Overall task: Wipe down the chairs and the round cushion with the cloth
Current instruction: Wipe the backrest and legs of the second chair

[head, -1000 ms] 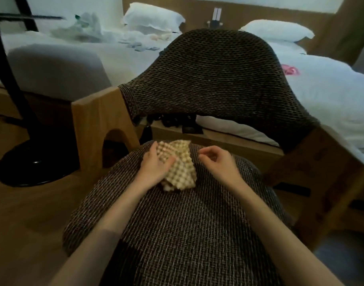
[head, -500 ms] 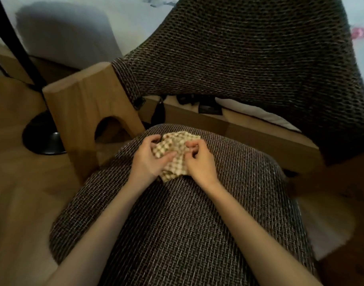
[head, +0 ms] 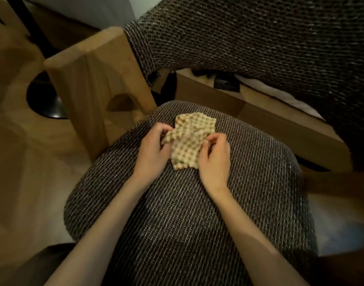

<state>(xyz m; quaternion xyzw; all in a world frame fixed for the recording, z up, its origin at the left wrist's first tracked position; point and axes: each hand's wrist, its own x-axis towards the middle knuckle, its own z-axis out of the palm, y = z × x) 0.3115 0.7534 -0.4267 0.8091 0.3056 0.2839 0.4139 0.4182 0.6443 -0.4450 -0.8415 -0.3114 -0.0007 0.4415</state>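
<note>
The checked cloth lies crumpled on the far part of the seat, a dark woven chair cushion. 2 hands work it. The left hand has its fingers curled and pinches a fold at the cloth's left edge. The right hand pinches the right edge between thumb and curled fingertips. Both forearms reach across the seat and cover part of it. The chair back, of the same weave, rises behind the cloth and hides much of the room. Left of the seat stands the wooden armrest with an arched cutout. Beyond it a black round base sits on the wooden floor. The gap under the back shows a wooden bed frame, white bedding and some dark things too blurred to tell.
</note>
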